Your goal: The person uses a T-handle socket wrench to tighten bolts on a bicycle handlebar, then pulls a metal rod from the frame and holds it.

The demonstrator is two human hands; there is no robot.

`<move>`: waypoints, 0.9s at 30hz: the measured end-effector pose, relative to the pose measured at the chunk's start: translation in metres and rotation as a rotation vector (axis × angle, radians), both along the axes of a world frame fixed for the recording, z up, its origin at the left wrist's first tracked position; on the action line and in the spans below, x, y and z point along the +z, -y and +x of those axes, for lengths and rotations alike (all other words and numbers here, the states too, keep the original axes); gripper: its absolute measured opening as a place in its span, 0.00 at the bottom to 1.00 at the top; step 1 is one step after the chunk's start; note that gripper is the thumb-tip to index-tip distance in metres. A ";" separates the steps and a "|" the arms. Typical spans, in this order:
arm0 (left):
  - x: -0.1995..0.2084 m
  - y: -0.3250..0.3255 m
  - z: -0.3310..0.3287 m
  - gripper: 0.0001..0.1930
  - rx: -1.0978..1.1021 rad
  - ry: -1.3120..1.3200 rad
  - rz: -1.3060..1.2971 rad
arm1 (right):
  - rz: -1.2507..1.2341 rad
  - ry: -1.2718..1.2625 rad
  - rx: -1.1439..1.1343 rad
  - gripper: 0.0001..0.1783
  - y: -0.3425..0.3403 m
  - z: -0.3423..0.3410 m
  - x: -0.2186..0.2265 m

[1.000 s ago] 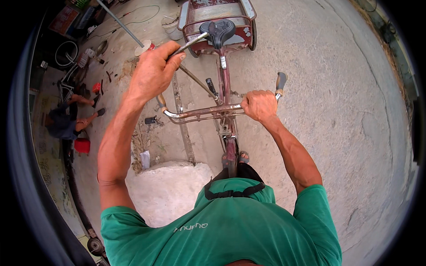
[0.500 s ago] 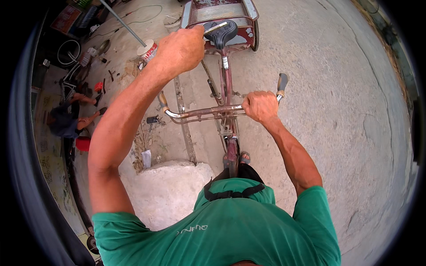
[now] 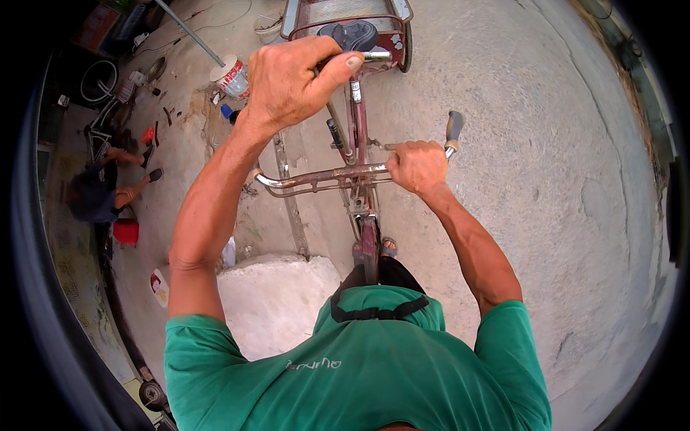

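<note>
My left hand (image 3: 295, 80) is raised above the left half of a tricycle's rusty handlebar (image 3: 316, 176). Its fingers are closed round a silver metal bar (image 3: 376, 56), whose end sticks out past my thumb, just below the black saddle (image 3: 350, 34). Most of the bar lies hidden in my fist, so its exact kind cannot be made out. Lower down, my right hand (image 3: 418, 167) is wrapped round the handlebar, inboard of the grey right grip (image 3: 454, 128). The maroon frame (image 3: 359, 122) runs from the saddle toward me, and the front wheel (image 3: 369, 244) stands between my legs.
Behind the saddle is the tricycle's cargo bed (image 3: 341, 14). A pole stands in a white-and-red bucket (image 3: 231, 75) at the left. Another person (image 3: 100, 190) sits farther left beside a red container (image 3: 126, 230). A pale concrete block (image 3: 277, 302) lies close on my left.
My left hand has turned, bringing its thumb into view, and the silver bar has shifted right and slightly down. My right hand keeps its hold on the handlebar. The whole view has shifted a little.
</note>
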State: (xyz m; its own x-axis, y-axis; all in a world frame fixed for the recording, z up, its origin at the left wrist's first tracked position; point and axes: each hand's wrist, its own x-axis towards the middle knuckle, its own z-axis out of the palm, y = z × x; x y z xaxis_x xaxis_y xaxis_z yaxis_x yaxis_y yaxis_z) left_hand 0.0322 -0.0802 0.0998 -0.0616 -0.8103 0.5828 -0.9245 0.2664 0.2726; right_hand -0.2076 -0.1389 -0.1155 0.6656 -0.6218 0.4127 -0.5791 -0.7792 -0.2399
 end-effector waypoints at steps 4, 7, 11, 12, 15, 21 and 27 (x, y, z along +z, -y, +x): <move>-0.003 -0.003 0.007 0.15 -0.063 0.016 -0.071 | 0.014 -0.034 0.004 0.15 -0.002 0.001 0.001; -0.001 -0.006 -0.001 0.14 -0.004 0.118 -0.118 | 0.020 -0.044 0.009 0.14 0.000 0.002 0.003; -0.013 -0.008 -0.033 0.16 0.119 -0.001 -0.292 | 0.030 -0.049 -0.008 0.14 0.002 0.000 0.002; -0.013 -0.009 -0.036 0.16 0.115 -0.087 -0.265 | 0.031 -0.056 -0.012 0.14 0.002 0.000 0.003; -0.012 -0.010 -0.043 0.16 0.115 -0.267 -0.232 | 0.030 -0.049 0.004 0.14 -0.001 0.004 0.004; -0.015 -0.004 -0.031 0.21 0.020 -0.377 -0.200 | 0.021 -0.075 -0.011 0.13 -0.002 0.000 0.006; -0.015 -0.003 -0.008 0.23 -0.223 -0.510 -0.173 | -0.013 -0.052 -0.002 0.13 -0.001 0.000 0.006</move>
State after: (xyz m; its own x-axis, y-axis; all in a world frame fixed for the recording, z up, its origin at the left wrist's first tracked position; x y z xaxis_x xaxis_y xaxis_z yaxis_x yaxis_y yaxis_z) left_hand 0.0241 -0.0769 0.0847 0.1034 -0.7006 0.7060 -0.6046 0.5194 0.6039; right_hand -0.2074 -0.1378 -0.1098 0.6853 -0.6178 0.3855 -0.5918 -0.7810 -0.1996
